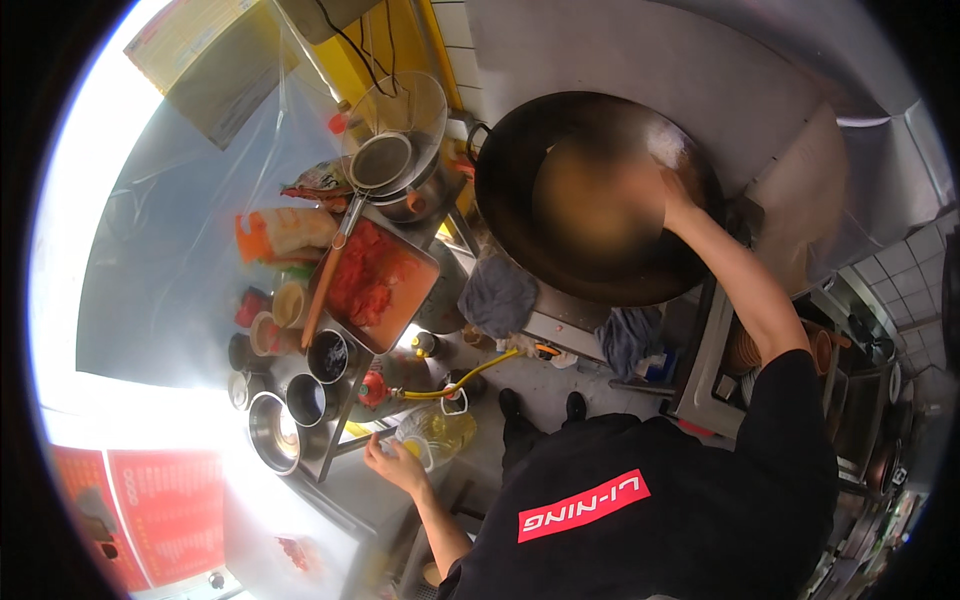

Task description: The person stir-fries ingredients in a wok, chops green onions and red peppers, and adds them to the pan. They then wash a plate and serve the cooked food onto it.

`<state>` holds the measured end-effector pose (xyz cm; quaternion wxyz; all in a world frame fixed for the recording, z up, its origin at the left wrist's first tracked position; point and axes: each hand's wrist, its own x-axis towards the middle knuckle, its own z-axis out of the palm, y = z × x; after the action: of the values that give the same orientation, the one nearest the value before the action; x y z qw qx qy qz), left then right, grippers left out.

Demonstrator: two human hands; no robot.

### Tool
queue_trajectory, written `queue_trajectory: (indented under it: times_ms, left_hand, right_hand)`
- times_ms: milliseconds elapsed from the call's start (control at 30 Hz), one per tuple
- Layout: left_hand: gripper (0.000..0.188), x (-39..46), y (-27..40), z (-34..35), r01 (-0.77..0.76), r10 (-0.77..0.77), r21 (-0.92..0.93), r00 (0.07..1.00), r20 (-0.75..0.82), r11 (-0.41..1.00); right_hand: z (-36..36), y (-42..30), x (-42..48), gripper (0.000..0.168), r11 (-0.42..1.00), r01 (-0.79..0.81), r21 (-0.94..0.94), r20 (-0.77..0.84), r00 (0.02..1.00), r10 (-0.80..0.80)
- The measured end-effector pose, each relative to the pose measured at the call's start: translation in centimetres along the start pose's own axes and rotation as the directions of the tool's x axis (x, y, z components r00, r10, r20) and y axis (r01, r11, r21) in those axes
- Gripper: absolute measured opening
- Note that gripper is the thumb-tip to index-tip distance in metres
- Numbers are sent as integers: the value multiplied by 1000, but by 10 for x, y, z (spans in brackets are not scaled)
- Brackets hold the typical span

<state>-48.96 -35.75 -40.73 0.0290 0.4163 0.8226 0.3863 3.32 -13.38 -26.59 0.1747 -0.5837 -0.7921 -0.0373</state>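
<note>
My right hand (656, 191) reaches into a large dark wok (510, 255); a blurred patch covers its fingers, so anything it holds is hidden. Yellowish-brown contents (581, 202) show indistinctly beneath the blur. My left hand (397, 463) is raised with its fingers loosely apart, holding nothing, near the corner of a metal side table (330, 442) and above a clear plastic jug of yellow liquid (442, 431). On that table a metal tray (409, 274) holds red, wet food (367, 289). A wooden-handled mesh strainer (381, 161) rests by the tray, its handle crossing the tray's edge.
Dark metal pots (306, 400) and tubs (289, 304) crowd the side table's left part. Grey cloths (499, 296) hang at the stove's front edge. A yellow hose (472, 375) runs from a red regulator (373, 390). Stacked brown bowls (742, 349) stand to the right.
</note>
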Motion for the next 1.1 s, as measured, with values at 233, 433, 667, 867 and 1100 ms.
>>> queue_trajectory:
  times_ms: [233, 433, 667, 867, 1100]
  left_hand:
    - [20, -32, 10, 112, 53, 139, -231, 664, 735, 971]
    - [26, -82, 75, 212, 799, -67, 246, -252, 966, 548]
    - [6, -115, 63, 239, 945, 64, 199, -222, 973, 258]
    - [19, -107, 77, 215, 919, -6, 163, -173, 985, 358]
    - [38, -152, 14, 232, 721, -175, 383, -349, 921, 578]
  right_hand:
    - [-48, -27, -91, 24, 985, 149, 84, 131, 979, -159]
    - [-88, -90, -113, 45, 973, 129, -193, 309, 949, -64]
    - [-21, -79, -100, 40, 974, -24, -224, 75, 996, 42]
    - [-26, -113, -122, 20, 979, -98, -179, 19, 995, 103]
    - [1, -107, -151, 21, 930, -302, 207, -340, 869, 358]
